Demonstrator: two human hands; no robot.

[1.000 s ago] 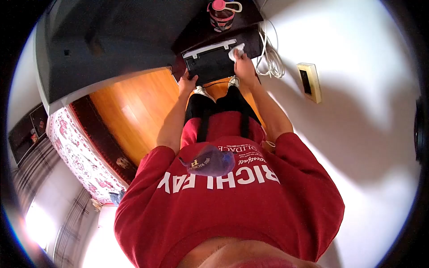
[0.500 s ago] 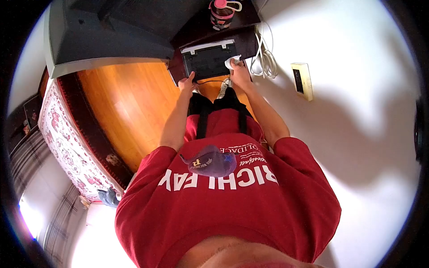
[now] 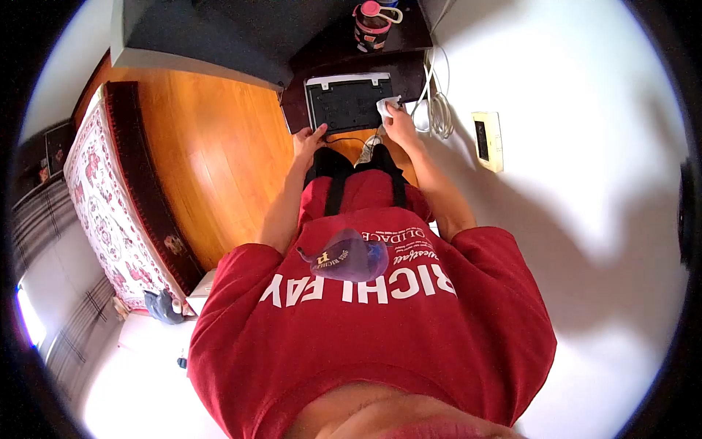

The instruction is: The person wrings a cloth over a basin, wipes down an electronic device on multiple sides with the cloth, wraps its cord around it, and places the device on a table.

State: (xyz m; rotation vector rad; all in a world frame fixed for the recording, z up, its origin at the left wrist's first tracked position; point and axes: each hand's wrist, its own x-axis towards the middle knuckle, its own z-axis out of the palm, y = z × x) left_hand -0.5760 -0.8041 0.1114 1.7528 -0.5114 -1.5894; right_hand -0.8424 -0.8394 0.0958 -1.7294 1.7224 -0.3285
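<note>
A flat black device (image 3: 347, 106) with a pale strip along its far edge is over the dark wooden stand in front of me. My left hand (image 3: 308, 142) is at its near left corner, thumb on top and fingers curled, gripping it. In my right hand (image 3: 400, 126) is a crumpled white cloth or tissue (image 3: 387, 107), pinched at the device's right edge. A dark cable (image 3: 344, 139) loops below the near edge, close to my shoes.
A large grey television (image 3: 212, 44) stands at the upper left. Behind the device is a pink-lidded bottle (image 3: 372, 28) on the dark stand (image 3: 408, 73). White cables (image 3: 439, 113) hang by the right wall, near a yellowish wall box (image 3: 488, 141). A patterned cloth-covered bed (image 3: 110, 197) is to the left.
The view has shifted slightly, so the television appears higher and the bottle further right. Both hands keep their places at the device, with the cloth still at its right edge.
</note>
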